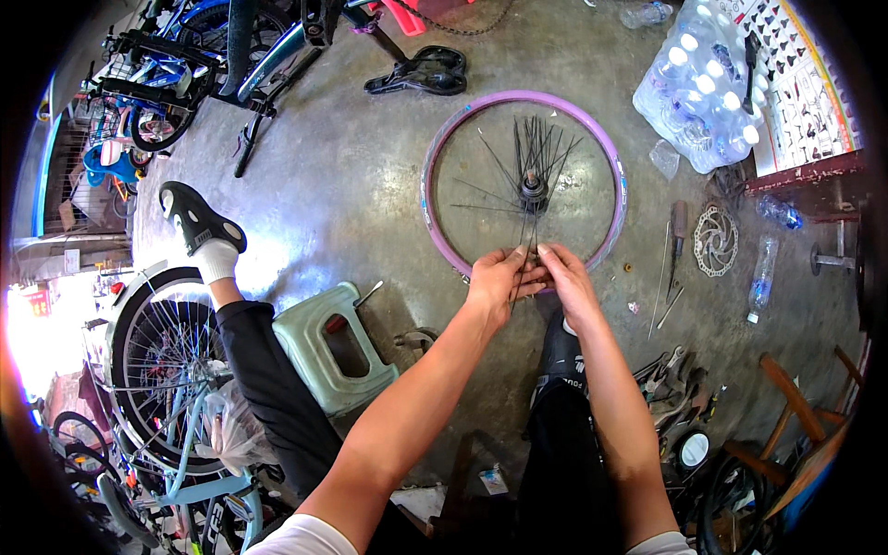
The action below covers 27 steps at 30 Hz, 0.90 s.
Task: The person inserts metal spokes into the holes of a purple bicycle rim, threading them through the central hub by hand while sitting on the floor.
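A purple bicycle rim [432, 166] lies flat on the floor in front of me. Inside it stands a dark hub [533, 192] with many thin black spokes [531, 139] fanning out, mostly toward the far side. At the rim's near edge my left hand [502, 279] pinches a thin spoke that runs toward the hub. Close beside it, my right hand [566, 279] has its thumb and fingers pressed together at a spoke near the rim. The fingertips partly hide the spoke ends and whatever small part is between them.
A green plastic stool [319, 393] stands left of my arms. Beyond the rim lies a bicycle saddle [437, 70]. To the right are a brake disc [715, 241], a screwdriver [678, 222], scattered tools [680, 384] and packed water bottles [698, 83]. Bicycles [176, 388] crowd the left.
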Motion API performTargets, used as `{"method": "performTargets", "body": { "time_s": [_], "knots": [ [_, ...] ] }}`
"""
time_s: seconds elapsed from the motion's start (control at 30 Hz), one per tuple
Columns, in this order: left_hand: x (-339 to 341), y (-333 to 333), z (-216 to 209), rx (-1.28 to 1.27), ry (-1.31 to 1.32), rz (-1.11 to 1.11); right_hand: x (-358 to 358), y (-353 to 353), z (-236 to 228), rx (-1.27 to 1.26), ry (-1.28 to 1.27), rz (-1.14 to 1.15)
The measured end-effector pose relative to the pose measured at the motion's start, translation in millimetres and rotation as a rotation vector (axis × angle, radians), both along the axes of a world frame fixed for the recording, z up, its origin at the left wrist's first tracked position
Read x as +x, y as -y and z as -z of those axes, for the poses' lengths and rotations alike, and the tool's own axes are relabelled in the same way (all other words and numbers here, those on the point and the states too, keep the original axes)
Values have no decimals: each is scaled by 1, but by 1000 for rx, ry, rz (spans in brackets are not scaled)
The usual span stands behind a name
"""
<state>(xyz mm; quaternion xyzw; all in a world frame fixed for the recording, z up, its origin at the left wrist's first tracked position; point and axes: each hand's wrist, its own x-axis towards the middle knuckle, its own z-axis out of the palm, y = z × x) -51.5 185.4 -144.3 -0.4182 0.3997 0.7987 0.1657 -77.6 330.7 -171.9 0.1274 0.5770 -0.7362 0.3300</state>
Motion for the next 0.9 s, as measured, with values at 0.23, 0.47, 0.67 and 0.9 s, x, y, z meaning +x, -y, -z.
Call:
{"method": "performTargets", "body": {
  "time_s": [0.23,0.47,0.67,0.9],
  "knots": [
    [-2,1,-1,-104,-11,23,0,22,-10,41,-18,66],
    [-1,2,-3,-154,31,-16,0,23,5,105,-63,62],
    [-1,7,-5,-304,58,81,-4,26,18,195,-185,31],
    [2,16,-2,-427,78,116,-6,30,19,198,-214,8]
  ]
}}
